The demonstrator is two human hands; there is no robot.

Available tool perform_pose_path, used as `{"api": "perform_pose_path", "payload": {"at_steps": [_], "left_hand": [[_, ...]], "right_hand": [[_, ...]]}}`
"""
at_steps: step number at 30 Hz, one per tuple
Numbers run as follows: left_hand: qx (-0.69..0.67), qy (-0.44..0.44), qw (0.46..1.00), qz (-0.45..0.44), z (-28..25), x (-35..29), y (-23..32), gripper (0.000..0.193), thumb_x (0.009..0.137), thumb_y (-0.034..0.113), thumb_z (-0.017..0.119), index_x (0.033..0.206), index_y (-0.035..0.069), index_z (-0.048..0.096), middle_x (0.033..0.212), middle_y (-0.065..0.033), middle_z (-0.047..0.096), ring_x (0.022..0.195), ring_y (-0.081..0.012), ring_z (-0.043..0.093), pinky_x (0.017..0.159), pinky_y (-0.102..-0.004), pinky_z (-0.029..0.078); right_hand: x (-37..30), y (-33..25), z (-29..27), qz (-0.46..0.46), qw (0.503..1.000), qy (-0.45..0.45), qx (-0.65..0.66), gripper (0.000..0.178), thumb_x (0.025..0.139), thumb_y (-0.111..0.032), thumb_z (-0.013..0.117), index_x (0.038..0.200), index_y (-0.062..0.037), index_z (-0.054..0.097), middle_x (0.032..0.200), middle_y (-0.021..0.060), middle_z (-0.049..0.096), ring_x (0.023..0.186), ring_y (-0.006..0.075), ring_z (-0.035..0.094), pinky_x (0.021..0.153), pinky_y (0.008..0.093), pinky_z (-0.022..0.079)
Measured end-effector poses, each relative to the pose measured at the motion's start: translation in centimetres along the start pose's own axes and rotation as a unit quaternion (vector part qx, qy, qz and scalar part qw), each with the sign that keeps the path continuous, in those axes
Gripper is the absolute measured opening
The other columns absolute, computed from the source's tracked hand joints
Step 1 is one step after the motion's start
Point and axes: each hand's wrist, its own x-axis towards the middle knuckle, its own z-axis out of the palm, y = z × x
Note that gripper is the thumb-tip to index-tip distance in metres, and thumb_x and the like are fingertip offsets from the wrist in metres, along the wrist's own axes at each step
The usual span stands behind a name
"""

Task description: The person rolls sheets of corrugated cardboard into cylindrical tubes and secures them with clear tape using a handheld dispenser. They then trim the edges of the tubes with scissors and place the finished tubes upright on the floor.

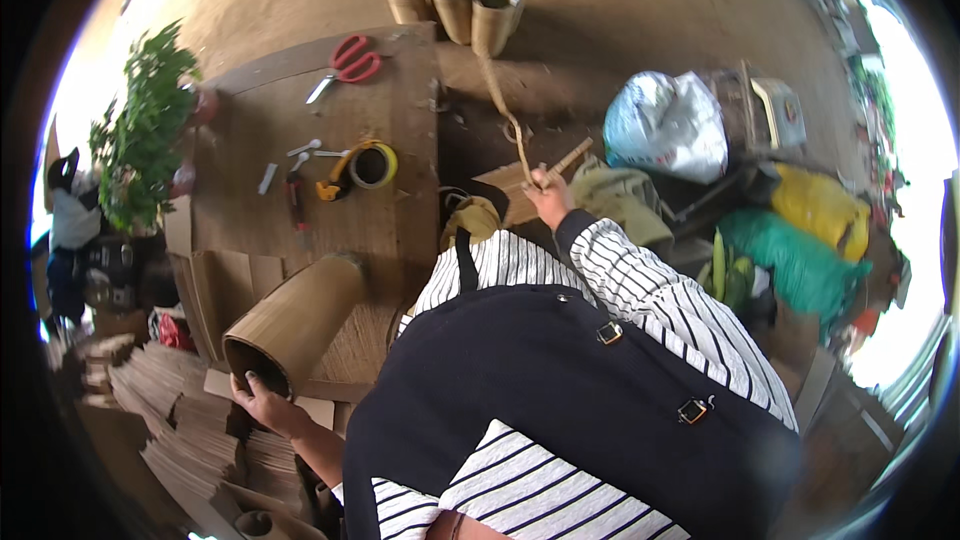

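My left hand [268,405] grips the open end of a wide brown cardboard tube [300,315], thumb inside the dark opening and fingers outside. The tube lies tilted, its far end resting on the wooden table's near edge. My right hand [550,198] is closed around a long, thin, crooked tan stick [497,95], out beyond the table's right side. The stick reaches away toward a group of several brown tubes [452,5] standing upright on the ground, with dark green matter showing in their openings. A short straight piece [572,157] also sticks out by the right hand; whether it joins the stick, I cannot tell.
On the wooden table [240,155] lie red-handled scissors [352,62], a tape roll in a dispenser [368,166], and a red-and-black cutter [296,202]. Leafy plants [150,130] stand left. Stacked cardboard [175,400] is lower left. White [665,125] and green [800,265] sacks sit right.
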Motion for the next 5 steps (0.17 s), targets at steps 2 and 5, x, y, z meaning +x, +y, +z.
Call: {"api": "perform_pose_path", "payload": {"at_steps": [2, 5], "left_hand": [[0.017, 0.011, 1.0, -0.015, 0.0, -0.2, 0.9, 0.045, 0.102, 0.021, 0.052, 0.14, -0.002, 0.046, 0.135, -0.018, 0.052, 0.116, -0.0284, 0.055, 0.1, -0.0391, 0.045], [0.064, 0.004, 0.998, -0.002, -0.6, -0.3, 1.3, 0.048, 0.101, 0.023, 0.055, 0.142, 0.001, 0.046, 0.139, -0.0189, 0.049, 0.117, -0.0296, 0.055, 0.101, -0.0393, 0.045]], "right_hand": [[-6.8, 3.8, -2.5, 0.157, 0.986, -0.043, -0.041, 0.028, 0.091, -0.035, 0.062, 0.099, -0.0084, 0.067, 0.095, 0.0184, 0.07, 0.094, 0.0401, 0.066, 0.08, 0.0481, 0.052], [-15.7, 9.0, -5.3, 0.286, 0.958, -0.009, 0.031, 0.031, 0.091, -0.026, 0.065, 0.106, 0.0002, 0.067, 0.098, 0.0191, 0.071, 0.093, 0.0328, 0.069, 0.083, 0.0423, 0.054]]}}
